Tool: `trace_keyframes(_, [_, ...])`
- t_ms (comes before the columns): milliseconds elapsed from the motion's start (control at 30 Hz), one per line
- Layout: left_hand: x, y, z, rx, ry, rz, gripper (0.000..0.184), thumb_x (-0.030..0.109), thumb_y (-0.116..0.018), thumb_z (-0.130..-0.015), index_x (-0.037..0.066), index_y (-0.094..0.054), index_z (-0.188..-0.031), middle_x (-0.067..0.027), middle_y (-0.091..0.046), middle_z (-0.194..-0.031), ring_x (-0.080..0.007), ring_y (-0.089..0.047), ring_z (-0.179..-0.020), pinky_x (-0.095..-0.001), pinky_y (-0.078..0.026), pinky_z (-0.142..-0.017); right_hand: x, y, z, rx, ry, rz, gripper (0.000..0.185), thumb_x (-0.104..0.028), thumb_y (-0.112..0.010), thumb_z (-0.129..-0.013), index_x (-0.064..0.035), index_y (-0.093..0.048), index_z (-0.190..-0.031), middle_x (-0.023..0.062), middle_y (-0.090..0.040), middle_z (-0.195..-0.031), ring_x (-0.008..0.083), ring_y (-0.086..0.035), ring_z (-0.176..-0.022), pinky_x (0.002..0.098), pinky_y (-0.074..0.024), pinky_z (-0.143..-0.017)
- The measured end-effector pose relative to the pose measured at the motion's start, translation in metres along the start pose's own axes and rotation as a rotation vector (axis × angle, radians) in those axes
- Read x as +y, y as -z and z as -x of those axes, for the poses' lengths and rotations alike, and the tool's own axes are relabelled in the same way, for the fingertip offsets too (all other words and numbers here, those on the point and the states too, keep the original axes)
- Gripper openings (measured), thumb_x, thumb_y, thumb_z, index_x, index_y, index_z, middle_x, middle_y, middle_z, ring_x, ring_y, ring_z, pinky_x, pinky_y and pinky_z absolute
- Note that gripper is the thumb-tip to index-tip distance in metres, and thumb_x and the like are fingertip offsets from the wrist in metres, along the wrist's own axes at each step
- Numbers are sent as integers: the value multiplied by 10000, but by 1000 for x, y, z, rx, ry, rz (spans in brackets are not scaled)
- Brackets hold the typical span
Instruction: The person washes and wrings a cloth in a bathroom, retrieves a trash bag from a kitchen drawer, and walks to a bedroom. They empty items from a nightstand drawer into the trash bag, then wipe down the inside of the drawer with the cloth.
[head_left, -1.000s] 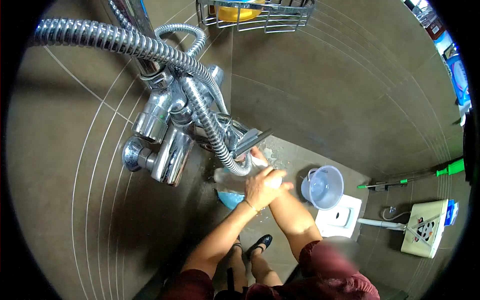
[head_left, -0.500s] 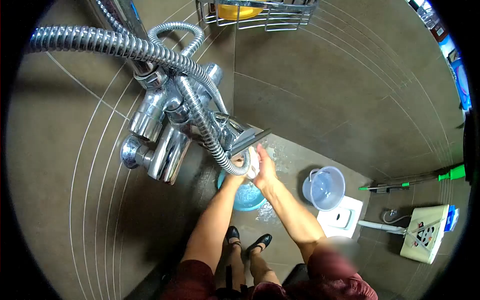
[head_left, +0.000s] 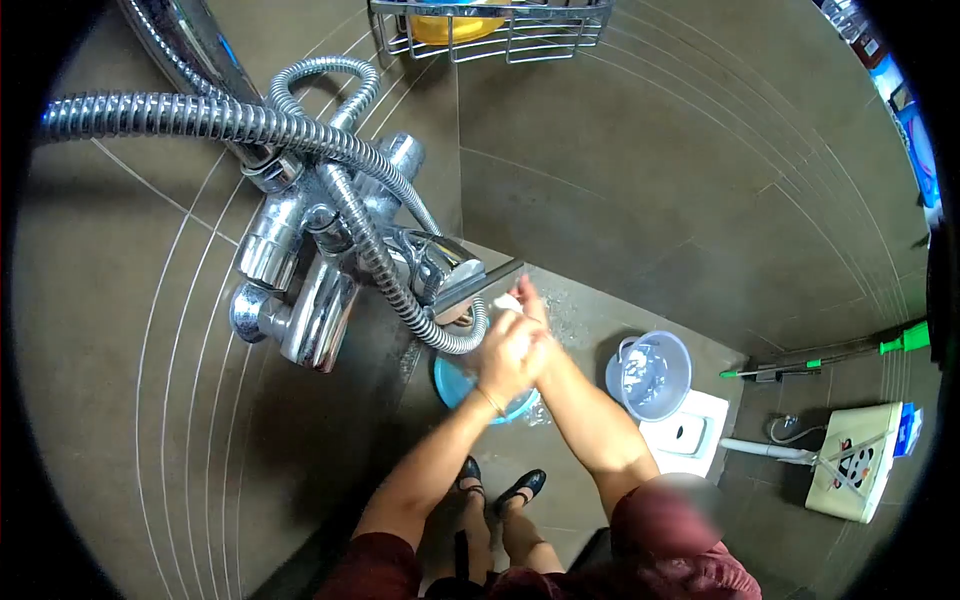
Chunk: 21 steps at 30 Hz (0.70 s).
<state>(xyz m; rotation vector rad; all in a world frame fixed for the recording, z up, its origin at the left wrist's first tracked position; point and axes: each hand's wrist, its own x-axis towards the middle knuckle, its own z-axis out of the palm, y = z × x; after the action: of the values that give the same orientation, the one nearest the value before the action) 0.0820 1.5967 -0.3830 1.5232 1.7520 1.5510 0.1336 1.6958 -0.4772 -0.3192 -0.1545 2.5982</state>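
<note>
My left hand point(head_left: 508, 356), with a thin bracelet at the wrist, is closed around a small white item point(head_left: 509, 303) and pressed to my right hand. My right hand point(head_left: 533, 318) sits just behind it against the same white item, its fingertips pointing up; its grip is mostly hidden. Both hands are below the chrome faucet point(head_left: 465, 290) and its coiled metal hose. Beneath them a blue basin point(head_left: 452, 380) stands on the floor, partly covered by my left hand and forearm.
A pale bucket point(head_left: 655, 375) holding water stands on the floor to the right, beside a white squat toilet point(head_left: 700, 428). A wire rack point(head_left: 560, 30) hangs at the top. A cream cistern point(head_left: 853, 462) and a green-handled tool point(head_left: 905, 340) are at the far right.
My left hand has come out from behind the hose and moved over my right hand. The view has shifted slightly, so the faucet appears farther left.
</note>
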Motion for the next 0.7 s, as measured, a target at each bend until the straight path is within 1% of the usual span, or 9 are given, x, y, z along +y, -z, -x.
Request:
trace_keyframes(67, [-46, -1, -13, 48, 255, 223, 379, 370, -593, -840, 23, -538, -981, -156, -549, -910, -286, -558, -883, -362, -452, -796, 38, -74, 15, 644, 116, 179, 364, -485, -508, -926, -142, -568, -820, 36, -617, -776, 201, -603, -702, 355, -510, -672])
trace_keyframes(100, [-49, 9, -22, 52, 307, 198, 440, 406, -596, -837, 10, -524, -1015, -157, -545, -934, -283, -554, -905, -361, -448, -813, 42, -89, 21, 683, 17, 145, 376, -475, -469, -946, -155, -501, -751, 24, -565, -702, 216, -586, -642, 412, -508, -638])
trace_keyframes(233, [-18, 10, -6, 26, 94, 265, 739, 513, -672, -792, -17, -429, -1245, -152, -525, -1080, -286, -527, -1020, -380, -421, -908, 1, -70, 16, 453, 179, -38, 417, -467, -436, -963, -180, -432, -661, 29, -494, -596, 182, -530, -582, 355, -473, -545])
trace_keyframes(333, [-42, 24, -11, -274, 115, 420, 815, 310, -798, -738, 29, -347, -1355, -108, -517, -1149, -232, -503, -1078, -374, -413, -955, -20, -52, 24, 128, 53, 88, 442, -492, -458, -947, -150, -445, -668, 20, -547, -630, 197, -570, -630, 341, -513, -632])
trace_keyframes(467, [-80, 32, -22, -593, 442, 371, 441, 161, -739, -783, 25, -520, -1141, -56, -570, -1047, -157, -543, -950, -306, -474, -825, -8, -67, 49, 131, 242, 317, 152, -204, -548, -886, -90, -517, -981, 67, -576, -931, 203, -570, -947, 341, -466, -884])
trace_keyframes(533, [-55, 38, -30, -376, 255, 198, 303, 135, -701, -800, 29, -552, -1042, -71, -587, -971, -151, -557, -891, -317, -475, -763, -6, -71, 64, 182, 459, 523, 398, -39, -552, -809, -63, -478, -1199, 100, -543, -1151, 206, -507, -1155, 340, -392, -1017])
trace_keyframes(567, [-34, 42, -30, -256, 314, 414, 186, 123, -685, -805, 14, -590, -923, -89, -601, -892, -159, -565, -851, -335, -470, -737, -6, -43, 66, 255, 464, 977, 722, 85, -492, -685, -60, -336, -1375, 124, -393, -1371, 245, -344, -1332, 352, -277, -1106])
trace_keyframes(633, [-20, 35, -24, -475, 352, 519, 110, 110, -656, -799, 10, -616, -819, -91, -622, -838, -196, -601, -828, -339, -481, -731, 14, 0, 73, 186, 304, 1431, 746, 62, -602, -686, -42, -333, -1374, 141, -389, -1390, 267, -329, -1325, 374, -266, -1099])
trace_keyframes(700, [-4, 6, -10, -418, 21, 494, 139, 149, -669, -786, 42, -622, -861, -87, -623, -831, -229, -621, -789, -355, -493, -687, 48, 16, 58, 281, 153, 998, 666, -1, -604, -711, -51, -368, -1331, 134, -420, -1339, 263, -362, -1280, 373, -291, -1071])
